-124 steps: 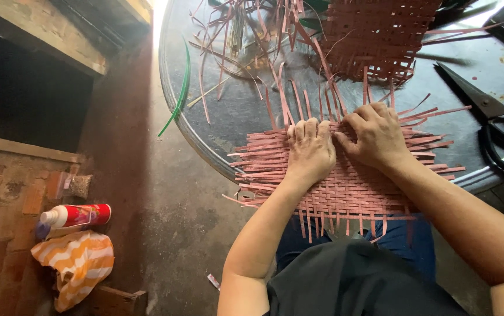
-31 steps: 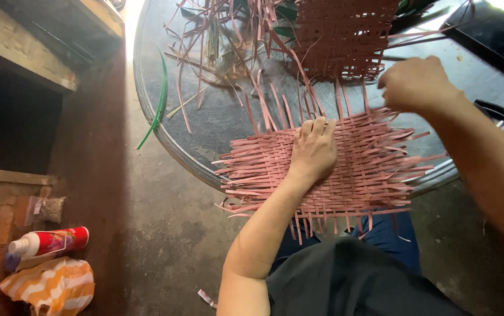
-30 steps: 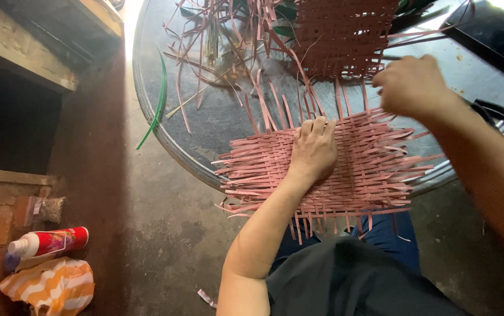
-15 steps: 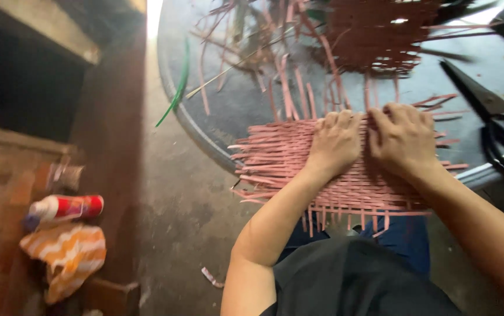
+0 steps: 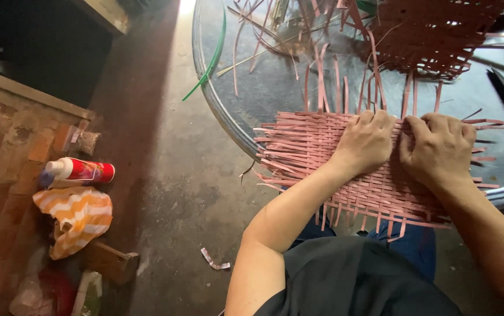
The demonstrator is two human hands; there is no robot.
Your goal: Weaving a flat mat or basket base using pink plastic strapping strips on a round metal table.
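Pink mat: a flat mat woven from thin pink strips. It lies in the middle right of the frame, on the near edge of the table, and its near edge hangs over my lap.
Table: big, round and grey, filling the upper right of the frame.
Second woven piece: more pink weaving at the top right, farther back on the table, with loose strips spread about it.
My left hand: it lies on top of the mat, right of the middle. My fingers are bent and press down on the strips at the far edge. They grip nothing that I can see.
My right hand: just beside my left hand, almost touching it. Its fingers are curled and press on the mat too.
Striped cloth: orange and white, bunched up at the lower left by the brick wall.
Green strip: long and thin, hanging over the table's left rim.
Spray can: red and white, lying on its side just above the cloth.
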